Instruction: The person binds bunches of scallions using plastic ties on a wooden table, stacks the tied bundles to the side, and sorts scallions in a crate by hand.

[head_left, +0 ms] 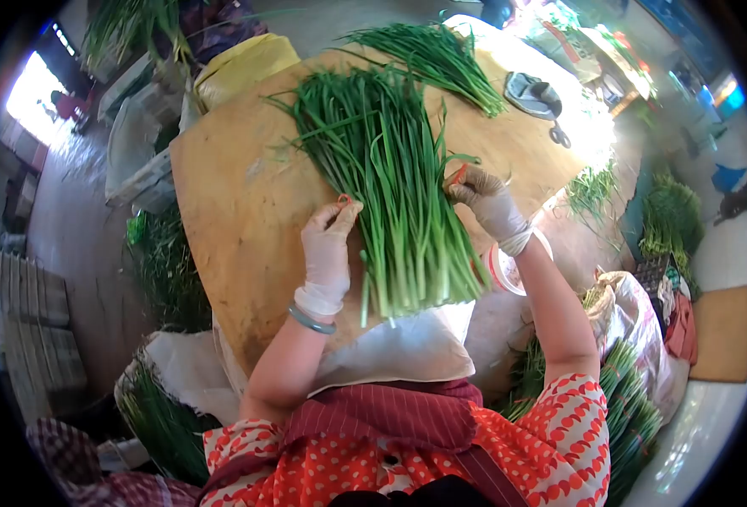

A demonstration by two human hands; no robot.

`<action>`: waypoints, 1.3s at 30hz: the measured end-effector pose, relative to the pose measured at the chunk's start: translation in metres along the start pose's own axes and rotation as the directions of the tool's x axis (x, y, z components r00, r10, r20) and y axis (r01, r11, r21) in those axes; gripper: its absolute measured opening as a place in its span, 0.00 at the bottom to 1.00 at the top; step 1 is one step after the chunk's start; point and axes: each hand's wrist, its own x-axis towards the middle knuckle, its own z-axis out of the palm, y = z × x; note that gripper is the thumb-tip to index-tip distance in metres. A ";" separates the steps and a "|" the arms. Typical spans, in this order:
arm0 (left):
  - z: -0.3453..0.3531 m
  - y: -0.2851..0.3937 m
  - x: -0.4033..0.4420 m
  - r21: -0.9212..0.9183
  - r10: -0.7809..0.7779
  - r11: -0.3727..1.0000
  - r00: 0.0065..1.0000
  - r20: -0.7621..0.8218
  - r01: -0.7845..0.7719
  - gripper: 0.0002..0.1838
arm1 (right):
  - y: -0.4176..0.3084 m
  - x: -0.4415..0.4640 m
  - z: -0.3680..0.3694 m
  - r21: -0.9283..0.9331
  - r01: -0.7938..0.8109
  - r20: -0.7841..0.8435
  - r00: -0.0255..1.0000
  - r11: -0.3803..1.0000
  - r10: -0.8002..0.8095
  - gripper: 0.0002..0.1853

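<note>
The bundle of long green stalks (390,169) lies on the brown board (221,228) straight in front of the person, its pale cut ends facing the body and its leafy tips pointing away, with a hand at each side. The gloved left hand (327,245) pinches a red strand (344,199) between thumb and forefinger close against the bundle's left edge; the gloved right hand (487,203) has thumb and fingertips pressed together on a red strip (458,175) at the right edge. Whether these two are ends of one tie running beneath the stalks cannot be told, since the bundle hides whatever lies under it. If they are, the step in hand seems to be bringing a band round the stalks, and it calls for both pinches to stay firm and level, so that the band sits square across and not on a slant. An even pull from both sides should gather the spread stalks without rolling them, while too hard a tug could bruise or cut the soft green. The lone stalk (364,296) at the lower left is worth drawing in first, and the stray leaf tip (465,158) beside the right fingers is best kept clear of the band.
</note>
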 end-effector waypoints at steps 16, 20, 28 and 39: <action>-0.102 0.070 -0.029 0.549 0.121 0.828 0.992 0.016 -0.110 0.08 | -0.118 0.020 0.133 -0.215 0.791 0.441 0.602 0.572 -0.666 0.12; -0.132 0.058 -0.040 0.415 -0.006 0.910 1.000 0.010 0.002 0.07 | -0.111 0.016 0.162 -0.130 0.851 0.634 0.466 0.509 -0.618 0.09; -0.149 0.075 -0.037 0.248 -0.288 0.929 0.958 0.017 0.275 0.11 | -0.136 0.028 0.201 -0.262 0.871 0.676 0.473 0.416 -0.565 0.07; -0.149 0.033 -0.030 0.803 0.314 0.591 0.897 -0.312 0.072 0.07 | -0.154 0.043 0.232 -0.105 0.609 0.304 0.772 0.786 -0.558 0.11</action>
